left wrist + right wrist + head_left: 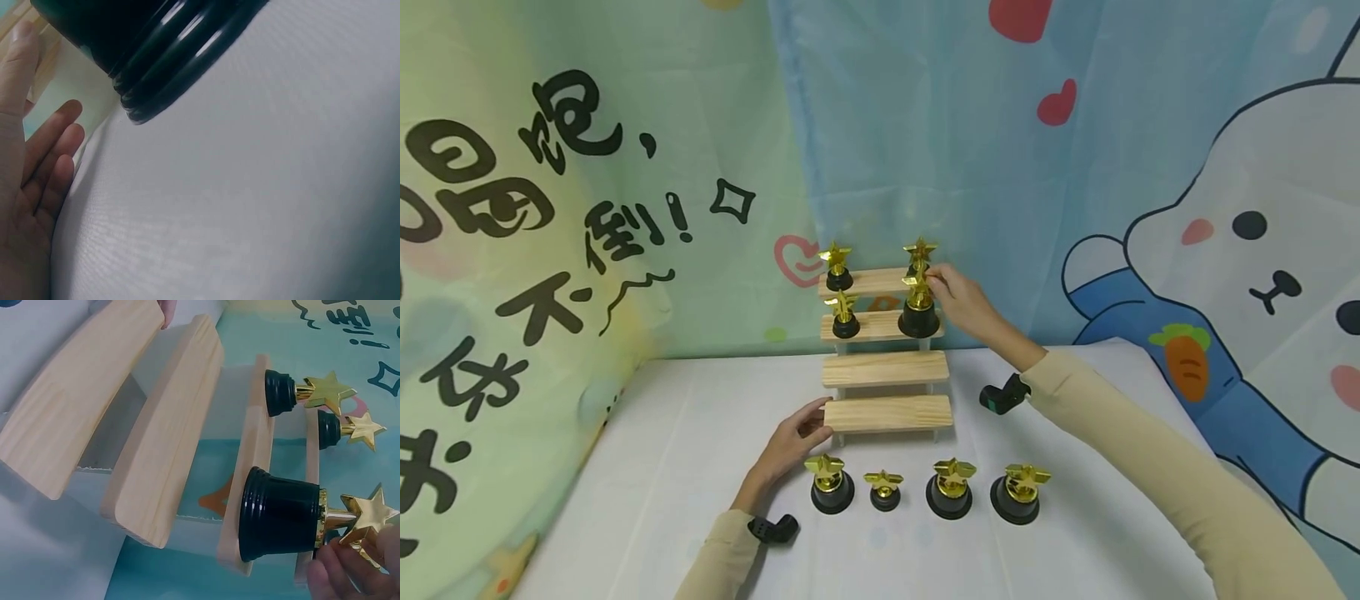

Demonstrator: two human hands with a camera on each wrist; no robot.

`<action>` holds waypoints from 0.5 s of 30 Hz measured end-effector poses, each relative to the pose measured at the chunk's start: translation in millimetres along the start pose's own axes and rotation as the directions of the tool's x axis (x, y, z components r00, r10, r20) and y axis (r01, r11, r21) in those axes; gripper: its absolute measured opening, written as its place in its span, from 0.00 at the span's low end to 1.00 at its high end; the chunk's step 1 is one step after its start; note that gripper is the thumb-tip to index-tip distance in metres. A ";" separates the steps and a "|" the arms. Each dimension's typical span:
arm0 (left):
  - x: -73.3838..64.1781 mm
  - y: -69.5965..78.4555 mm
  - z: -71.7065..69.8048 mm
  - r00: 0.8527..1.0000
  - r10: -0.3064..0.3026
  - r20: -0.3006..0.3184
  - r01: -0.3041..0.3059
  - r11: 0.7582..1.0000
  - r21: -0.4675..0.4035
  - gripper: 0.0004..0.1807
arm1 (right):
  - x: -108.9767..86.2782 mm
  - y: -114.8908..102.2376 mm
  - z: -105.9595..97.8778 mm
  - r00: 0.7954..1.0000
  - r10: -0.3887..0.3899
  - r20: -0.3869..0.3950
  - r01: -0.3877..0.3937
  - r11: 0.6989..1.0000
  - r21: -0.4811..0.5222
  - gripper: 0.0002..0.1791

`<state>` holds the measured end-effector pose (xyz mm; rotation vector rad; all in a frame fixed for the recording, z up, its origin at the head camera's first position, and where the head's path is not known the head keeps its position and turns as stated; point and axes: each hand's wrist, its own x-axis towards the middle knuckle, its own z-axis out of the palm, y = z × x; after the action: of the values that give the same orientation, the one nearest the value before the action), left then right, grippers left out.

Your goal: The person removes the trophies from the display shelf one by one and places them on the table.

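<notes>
A wooden tiered display stand [886,368] stands against the backdrop. My right hand [958,298] pinches the gold star of a large black-based trophy [919,317] at the right end of its second-highest step; in the right wrist view the base [278,515] is upright against that step. My left hand [793,437] holds the left end of the lowest step between thumb and index finger, other fingers loosely extended in the left wrist view. Small trophies stand at the left of the top two steps, upper [837,268] and lower [844,317]. Another trophy [920,252] is at top right, partly hidden.
In front of the stand, a row of star trophies is on the white cloth: a large one [831,487] at left, a small one [884,493], and two more large ones [951,492] [1018,496] to the right. A printed cloth backdrop [1000,208] hangs behind.
</notes>
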<state>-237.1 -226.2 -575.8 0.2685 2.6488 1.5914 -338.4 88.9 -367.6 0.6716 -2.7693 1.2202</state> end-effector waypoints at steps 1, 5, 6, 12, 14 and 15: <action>-0.1 -0.3 -0.2 1.000 -0.001 0.000 0.001 1.000 0.001 0.31 | 0.1 -1.2 -0.5 1.000 0.002 0.001 -0.002 1.000 0.002 0.22; 0.9 0.7 -1.1 1.000 -0.002 -0.003 0.002 1.000 0.005 0.30 | 2.4 -5.4 -3.5 1.000 0.013 0.011 -0.013 1.000 -0.006 0.22; 1.5 1.2 -1.4 1.000 0.001 -0.004 -0.001 1.000 0.005 0.30 | 3.1 -5.7 -4.3 1.000 0.015 0.012 -0.015 1.000 -0.008 0.21; 1.8 2.1 -1.1 1.000 -0.004 -0.005 0.004 1.000 -0.001 0.30 | 1.1 -6.6 -5.7 1.000 0.004 0.006 -0.004 1.000 -0.018 0.19; 0.7 1.4 -0.5 1.000 -0.008 -0.002 0.008 1.000 -0.004 0.31 | -1.9 -6.9 -4.4 1.000 -0.014 0.003 0.015 1.000 -0.022 0.18; 0.5 0.9 -0.1 1.000 -0.010 0.000 0.010 1.000 -0.005 0.31 | -3.6 -7.0 -3.6 1.000 -0.023 -0.001 0.023 0.999 -0.022 0.18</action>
<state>-237.5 -225.8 -575.0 0.2543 2.6412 1.5944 -332.8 88.6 -361.0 0.6991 -2.7621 1.1836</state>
